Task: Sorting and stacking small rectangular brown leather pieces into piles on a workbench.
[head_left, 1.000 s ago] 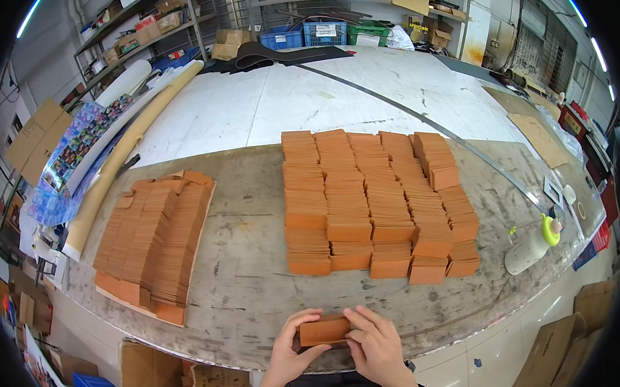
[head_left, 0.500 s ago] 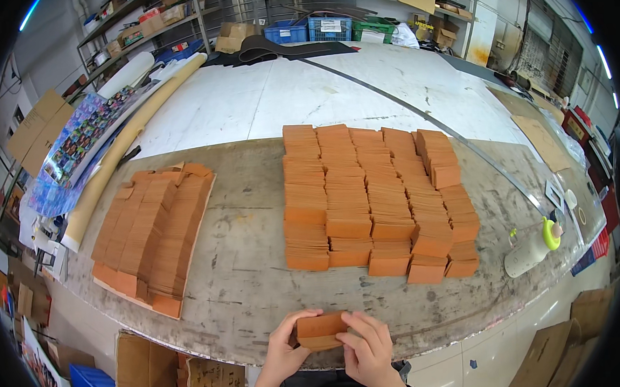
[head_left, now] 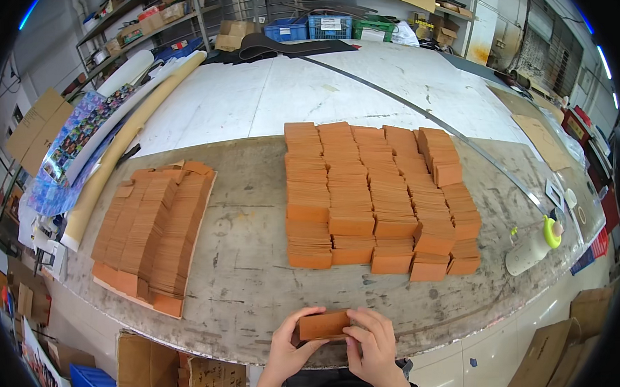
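Note:
Close to the table's near edge I hold a small stack of orange-brown rectangular pieces (head_left: 324,326), their flat face tilted up. My left hand (head_left: 290,344) grips its left end, thumb below and fingers behind. At the right end, my right hand (head_left: 371,341) has its fingertips on the stack. Beyond my hands lies a large block of similar orange-brown pieces (head_left: 373,197), packed in several columns. A second batch of these pieces (head_left: 151,233) rests on a board to the left. Their material is hard to tell from here.
A pale bottle with a lime-green lid (head_left: 535,246) stands at the right. A long metal straightedge (head_left: 418,111) crosses the table diagonally. Long rolls (head_left: 138,132) lie along the left side. Below the near edge is an open cardboard box (head_left: 147,370) with orange-brown pieces inside.
The held stack has tilted, so its lower layered edge shows less now. Both hands stay on it, with the right fingers slightly shifted along its end.

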`<action>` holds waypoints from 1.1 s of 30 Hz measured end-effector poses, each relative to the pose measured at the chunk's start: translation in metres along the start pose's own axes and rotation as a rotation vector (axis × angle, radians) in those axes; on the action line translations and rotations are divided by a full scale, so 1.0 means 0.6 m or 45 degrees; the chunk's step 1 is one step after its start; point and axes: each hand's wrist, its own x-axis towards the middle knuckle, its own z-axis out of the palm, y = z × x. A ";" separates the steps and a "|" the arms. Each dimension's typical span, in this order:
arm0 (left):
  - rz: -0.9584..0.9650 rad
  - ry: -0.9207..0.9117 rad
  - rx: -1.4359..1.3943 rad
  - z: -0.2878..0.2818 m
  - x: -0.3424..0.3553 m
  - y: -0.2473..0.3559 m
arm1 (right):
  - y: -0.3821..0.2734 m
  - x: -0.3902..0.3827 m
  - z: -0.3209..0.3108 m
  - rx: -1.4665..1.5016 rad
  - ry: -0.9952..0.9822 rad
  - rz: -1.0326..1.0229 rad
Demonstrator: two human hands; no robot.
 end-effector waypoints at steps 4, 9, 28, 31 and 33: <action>0.010 -0.014 0.018 -0.004 0.002 0.001 | 0.001 0.006 0.003 -0.090 -0.134 -0.057; 0.047 -0.045 0.009 -0.004 0.001 -0.008 | 0.008 -0.034 0.014 0.180 0.088 -0.089; 0.044 -0.064 0.004 -0.007 -0.002 -0.010 | 0.003 -0.003 0.004 -0.026 0.020 -0.042; 0.046 -0.070 0.009 -0.007 -0.001 -0.009 | 0.006 -0.001 0.001 -0.068 -0.098 -0.046; 0.071 -0.071 0.013 -0.007 -0.002 -0.009 | 0.006 -0.013 0.001 -0.035 -0.004 -0.112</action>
